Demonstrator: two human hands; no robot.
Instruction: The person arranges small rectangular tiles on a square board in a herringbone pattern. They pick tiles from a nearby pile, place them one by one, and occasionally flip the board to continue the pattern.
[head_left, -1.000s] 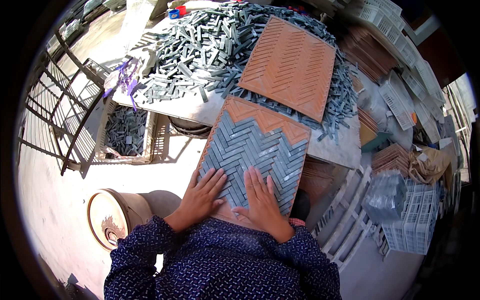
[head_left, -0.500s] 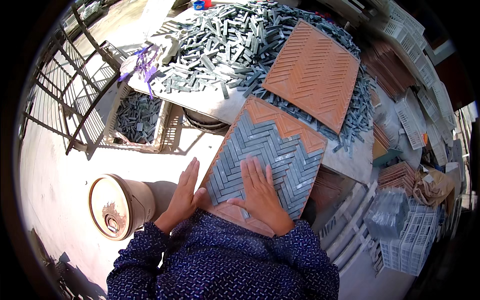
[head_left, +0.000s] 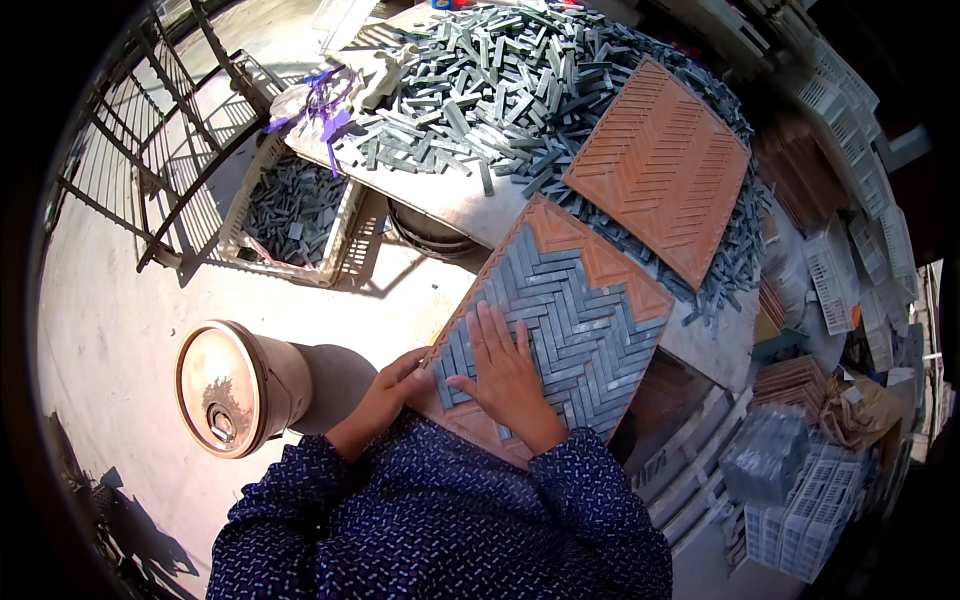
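Observation:
In front of me an orange mould tray (head_left: 580, 235) leans from my lap to the table edge. Narrow grey-green stone strips (head_left: 590, 330) fill much of it in a herringbone pattern; its far end shows bare grooves. My right hand (head_left: 510, 390) lies flat on the strips, fingers stretched out. At the tray's left edge, my left hand (head_left: 382, 398) is closed on the rim, with part of its fingers hidden. A second orange mould tray (head_left: 660, 165), without strips, rests beyond on a big heap of loose strips (head_left: 500, 90).
The table (head_left: 440, 205) carries the heap and purple ties (head_left: 325, 100). At left stand a crate of strips (head_left: 345, 235), a lidded bucket (head_left: 220, 390) and a metal rack (head_left: 150, 180). White crates (head_left: 805, 505) and stacked orange trays (head_left: 790, 385) stand at right.
My left hand has gone from raised with stretched fingers to gripping the tray's left edge. My right hand has slid slightly toward the tray's left side. The whole view has shifted a little.

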